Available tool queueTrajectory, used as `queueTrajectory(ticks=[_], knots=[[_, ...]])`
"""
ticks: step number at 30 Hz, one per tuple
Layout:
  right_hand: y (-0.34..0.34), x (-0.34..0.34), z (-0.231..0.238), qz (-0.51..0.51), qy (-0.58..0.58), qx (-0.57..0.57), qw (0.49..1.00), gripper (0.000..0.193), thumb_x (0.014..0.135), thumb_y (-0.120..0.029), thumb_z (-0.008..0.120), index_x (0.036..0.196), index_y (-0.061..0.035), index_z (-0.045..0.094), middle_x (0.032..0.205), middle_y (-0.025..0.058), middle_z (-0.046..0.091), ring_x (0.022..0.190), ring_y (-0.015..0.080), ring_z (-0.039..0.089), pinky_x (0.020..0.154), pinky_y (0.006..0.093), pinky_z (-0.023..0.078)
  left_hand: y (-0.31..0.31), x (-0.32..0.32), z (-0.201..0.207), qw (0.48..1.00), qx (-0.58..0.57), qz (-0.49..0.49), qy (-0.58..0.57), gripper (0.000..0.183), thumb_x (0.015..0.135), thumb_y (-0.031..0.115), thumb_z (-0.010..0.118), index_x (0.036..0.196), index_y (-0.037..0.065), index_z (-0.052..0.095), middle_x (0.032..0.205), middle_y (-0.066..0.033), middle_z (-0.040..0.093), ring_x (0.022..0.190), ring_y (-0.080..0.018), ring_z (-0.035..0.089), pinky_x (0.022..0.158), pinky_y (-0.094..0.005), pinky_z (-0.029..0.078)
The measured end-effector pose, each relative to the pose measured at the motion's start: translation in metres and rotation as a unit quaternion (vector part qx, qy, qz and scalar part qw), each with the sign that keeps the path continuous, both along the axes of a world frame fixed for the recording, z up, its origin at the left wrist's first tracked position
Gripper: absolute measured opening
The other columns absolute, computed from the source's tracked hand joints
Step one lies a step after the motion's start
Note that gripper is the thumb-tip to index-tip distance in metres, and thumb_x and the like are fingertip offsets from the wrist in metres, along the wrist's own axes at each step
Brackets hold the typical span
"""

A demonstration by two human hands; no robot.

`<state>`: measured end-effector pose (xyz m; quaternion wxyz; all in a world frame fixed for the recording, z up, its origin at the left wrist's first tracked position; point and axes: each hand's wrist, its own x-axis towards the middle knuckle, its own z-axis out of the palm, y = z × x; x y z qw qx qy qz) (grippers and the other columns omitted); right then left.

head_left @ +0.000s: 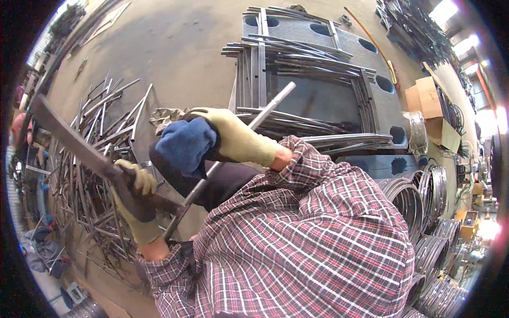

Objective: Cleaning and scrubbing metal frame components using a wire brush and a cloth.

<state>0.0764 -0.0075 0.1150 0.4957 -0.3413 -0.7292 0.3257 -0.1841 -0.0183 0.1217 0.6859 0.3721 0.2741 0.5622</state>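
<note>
Both my hands wear pale knit gloves with dark palms. My left hand [136, 193] is closed around a dark metal bar [74, 139] that slants from the upper left toward my lap. My right hand [230, 133] grips a bunched blue cloth [186, 146], with the fingers partly hidden behind it. A slim silver metal tube [274, 104] passes beneath my right hand and cloth, and comes out below them. Near my left wrist the dark bar meets this tube; whether they are joined I cannot tell.
Loose metal tubes [98, 212] lie heaped on the floor at left. Ahead, stacked metal frames [261, 69] rest on a grey-blue platform with oval holes [344, 40]. Coiled metal hoops [408, 193] stand at right, near a cardboard box [424, 98]. A yellow-orange pole [366, 33] lies beyond.
</note>
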Motion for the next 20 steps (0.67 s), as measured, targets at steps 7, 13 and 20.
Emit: queueTrajectory(ticks=[7, 13, 20], knots=[[-0.028, -0.028, -0.033, 0.063, -0.049, -0.077, 0.994, 0.054, 0.064, -0.002, 0.066, 0.117, 0.0002, 0.057, 0.11, 0.0227, 0.062, 0.105, 0.039, 0.06, 0.09, 0.0409, 0.048, 0.003, 0.032, -0.032, 0.993, -0.095, 0.021, 0.067, 0.04, 0.098, 0.047, 0.047, 0.092, 0.008, 0.052, 0.072, 0.0011, 0.052, 0.068, -0.0095, 0.052, 0.064, -0.0242, 0.044], [-0.056, 0.002, -0.059, 0.144, -0.305, -0.077, 0.938, 0.053, 0.066, -0.008, 0.069, 0.117, -0.0029, 0.059, 0.107, 0.0195, 0.065, 0.098, 0.0356, 0.064, 0.087, 0.041, 0.051, 0.005, 0.023, -0.033, 0.987, -0.04, -0.151, -0.028, 0.035, 0.1, 0.041, 0.04, 0.097, 0.007, 0.047, 0.063, -0.0005, 0.038, 0.054, -0.0129, 0.042, 0.049, -0.029, 0.037], [-0.075, 0.008, -0.058, 0.17, -0.314, -0.101, 0.929, 0.057, 0.064, -0.012, 0.071, 0.119, -0.0047, 0.058, 0.109, 0.019, 0.064, 0.101, 0.0335, 0.063, 0.089, 0.0403, 0.051, 0.01, 0.035, -0.037, 0.989, -0.059, -0.132, -0.024, 0.036, 0.099, 0.042, 0.044, 0.094, 0.007, 0.05, 0.068, -0.0011, 0.042, 0.052, -0.0116, 0.043, 0.047, -0.0267, 0.036]])
